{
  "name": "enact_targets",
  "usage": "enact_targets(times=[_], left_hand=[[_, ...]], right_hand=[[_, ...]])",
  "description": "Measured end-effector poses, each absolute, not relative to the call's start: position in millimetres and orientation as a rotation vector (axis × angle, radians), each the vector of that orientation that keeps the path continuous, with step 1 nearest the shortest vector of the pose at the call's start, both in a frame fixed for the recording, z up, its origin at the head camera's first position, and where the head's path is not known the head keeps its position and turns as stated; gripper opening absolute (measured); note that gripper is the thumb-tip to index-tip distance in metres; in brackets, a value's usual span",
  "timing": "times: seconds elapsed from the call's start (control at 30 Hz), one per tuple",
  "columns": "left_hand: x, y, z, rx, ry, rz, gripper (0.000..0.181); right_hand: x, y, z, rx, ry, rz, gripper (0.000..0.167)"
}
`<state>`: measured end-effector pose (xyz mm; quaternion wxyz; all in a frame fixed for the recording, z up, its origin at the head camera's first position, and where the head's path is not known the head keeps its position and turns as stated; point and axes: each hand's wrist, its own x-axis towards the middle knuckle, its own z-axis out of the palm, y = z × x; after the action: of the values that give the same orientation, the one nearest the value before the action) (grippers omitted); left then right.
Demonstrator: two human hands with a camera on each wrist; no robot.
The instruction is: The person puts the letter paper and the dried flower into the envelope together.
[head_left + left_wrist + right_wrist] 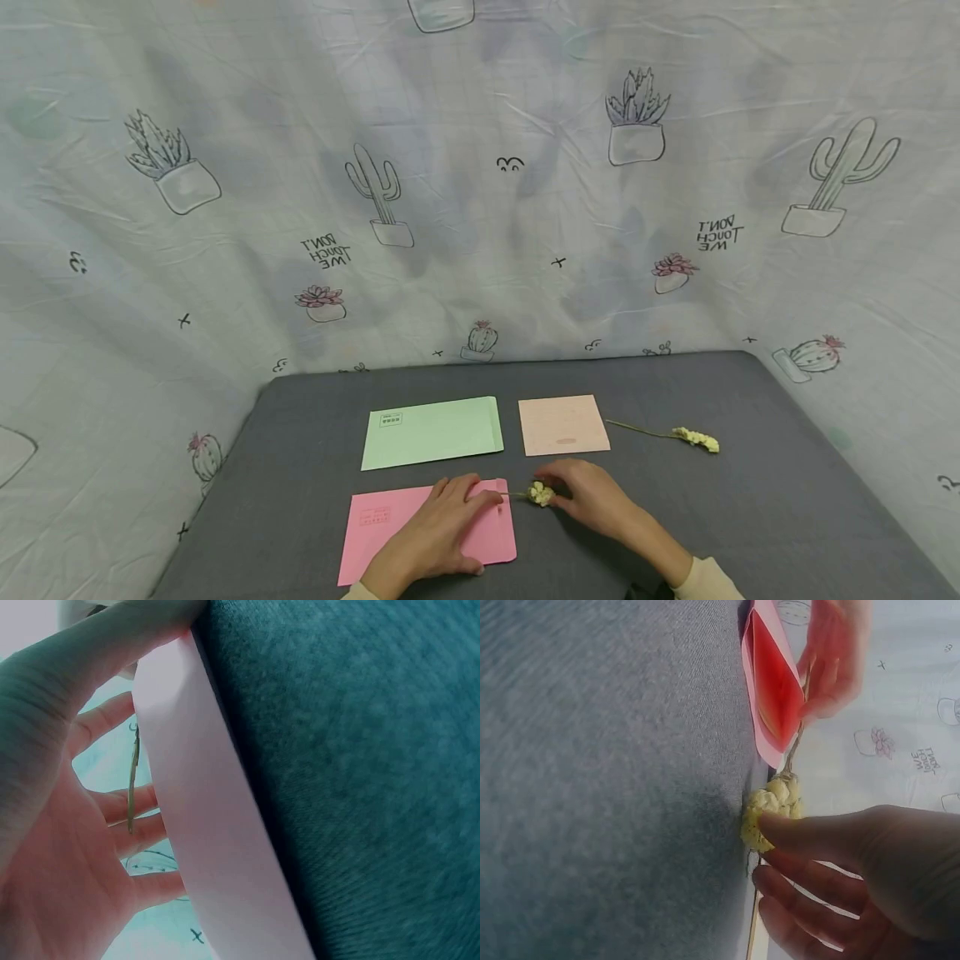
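Note:
The pink envelope (382,533) lies at the front of the table. My left hand (435,533) spans it, thumb at its near edge and fingers on the far side, gripping it lightly. In the right wrist view the envelope's end (780,690) gapes. Just right of that end, my right hand (592,500) pinches the pale yellow flower head (540,493) between thumb and fingers. Its thin stem (133,780) runs left, above the envelope and beside my left fingers; its tip is hard to make out.
Behind the pink envelope lies a green envelope (431,433), with a peach envelope (562,425) to its right. Farther right is a second yellow flower (696,439) on a long stem. A white cloth (487,208) printed with cacti hangs around the grey table (712,508).

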<state>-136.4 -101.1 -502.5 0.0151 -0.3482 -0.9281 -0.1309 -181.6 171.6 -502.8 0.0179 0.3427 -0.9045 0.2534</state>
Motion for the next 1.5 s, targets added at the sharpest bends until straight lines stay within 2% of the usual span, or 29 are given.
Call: enact_targets(times=[0.33,0.67,1.2,1.5], left_hand=[[-135,-102,-502,-1.082,-2.880,-0.436,0.087],[-136,-102,-503,-1.100,-2.816,-0.391,0.085],[-134,-102,-503,-1.104,-2.806,-0.370,0.087],[-133,-101,-503,-1.081,-2.844,-0.411,0.086]], right_hand=[[-184,168,-506,1.080,-2.755,0.911,0.025],[-192,189,-505,1.180,-2.736,1.350,0.013],[-192,247,-498,1.192,-2.732,1.487,0.011],[-190,260,-501,1.185,-2.708,1.486,0.010]])
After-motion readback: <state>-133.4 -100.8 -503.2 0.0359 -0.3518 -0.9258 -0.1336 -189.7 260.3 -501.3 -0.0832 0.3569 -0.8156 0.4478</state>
